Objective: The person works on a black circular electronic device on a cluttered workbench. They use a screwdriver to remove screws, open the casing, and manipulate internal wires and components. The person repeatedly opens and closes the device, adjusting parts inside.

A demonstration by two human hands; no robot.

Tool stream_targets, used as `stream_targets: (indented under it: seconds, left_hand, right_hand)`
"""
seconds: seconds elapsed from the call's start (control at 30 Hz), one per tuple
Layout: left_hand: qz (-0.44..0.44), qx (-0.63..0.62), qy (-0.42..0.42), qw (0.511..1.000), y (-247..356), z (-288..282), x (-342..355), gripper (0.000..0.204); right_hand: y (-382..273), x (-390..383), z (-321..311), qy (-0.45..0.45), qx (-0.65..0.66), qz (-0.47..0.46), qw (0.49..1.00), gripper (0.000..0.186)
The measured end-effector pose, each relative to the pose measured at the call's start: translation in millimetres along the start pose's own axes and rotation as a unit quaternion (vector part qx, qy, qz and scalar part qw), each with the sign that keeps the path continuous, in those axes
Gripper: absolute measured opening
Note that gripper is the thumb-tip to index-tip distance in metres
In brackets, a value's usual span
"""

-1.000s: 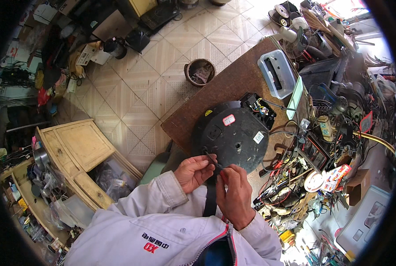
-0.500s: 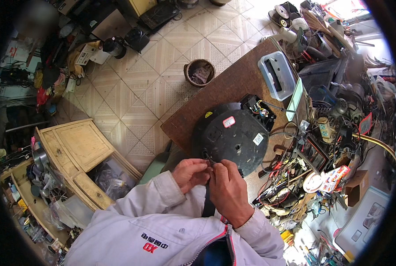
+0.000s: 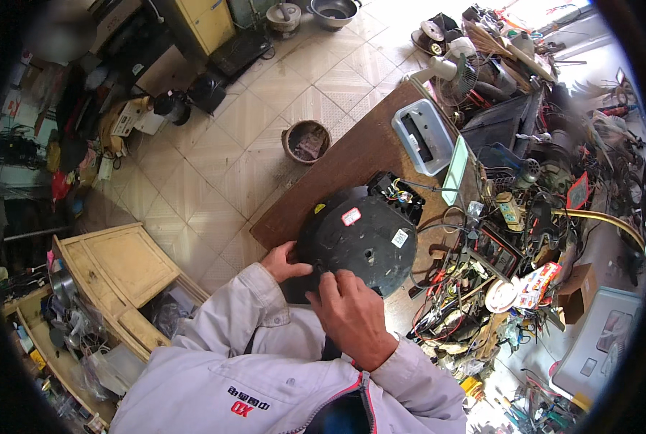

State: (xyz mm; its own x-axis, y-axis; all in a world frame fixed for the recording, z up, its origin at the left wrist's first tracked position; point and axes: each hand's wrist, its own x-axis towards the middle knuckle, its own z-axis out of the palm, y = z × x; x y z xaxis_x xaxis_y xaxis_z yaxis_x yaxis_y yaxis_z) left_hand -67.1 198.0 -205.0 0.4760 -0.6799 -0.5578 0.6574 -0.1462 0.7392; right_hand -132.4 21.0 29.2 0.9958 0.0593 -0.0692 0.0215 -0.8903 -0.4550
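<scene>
A round black appliance casing [image 3: 348,249] with stickers and small holes lies on the near end of the brown table. Its control box [image 3: 397,195], with coloured wires showing, sits at the far right side. My left hand [image 3: 283,263] grips the casing's left edge, thumb on top and the other fingers partly hidden. Over the near edge of the casing is my right hand [image 3: 352,315], its fingers curled and pinched together. Whatever is between those fingertips is hidden by the hand.
A clear plastic box [image 3: 428,136] and a pale green panel [image 3: 454,171] rest on the brown table [image 3: 337,152]. Tangled wires and tools [image 3: 460,289] crowd the right. A round pot [image 3: 306,142] stands on the tiled floor, and a wooden cabinet [image 3: 120,267] is at left.
My hands were together at a small dark piece by the casing's near edge. My left hand has moved left to the rim; my right has shifted slightly down and left. The view has shifted too.
</scene>
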Motion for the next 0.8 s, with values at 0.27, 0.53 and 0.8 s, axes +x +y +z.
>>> stream_targets:
  seconds: [0.27,0.53,0.8]
  left_hand:
    - [-0.017,0.072,0.011,0.997,-7.9,-6.0,2.7,0.078]
    - [-0.030,0.041,-0.001,0.999,-4.3,-7.2,4.4,0.077]
    - [-0.035,0.055,0.002,0.998,-24.9,-17.5,13.8,0.077]
  right_hand:
    - [2.7,-10.1,10.0,-0.019,-0.077,0.006,0.997,0.021]
    - [3.8,-12.6,19.4,0.043,-0.053,-0.028,0.997,0.023]
    - [6.8,-7.0,16.8,0.074,-0.049,-0.042,0.995,0.023]
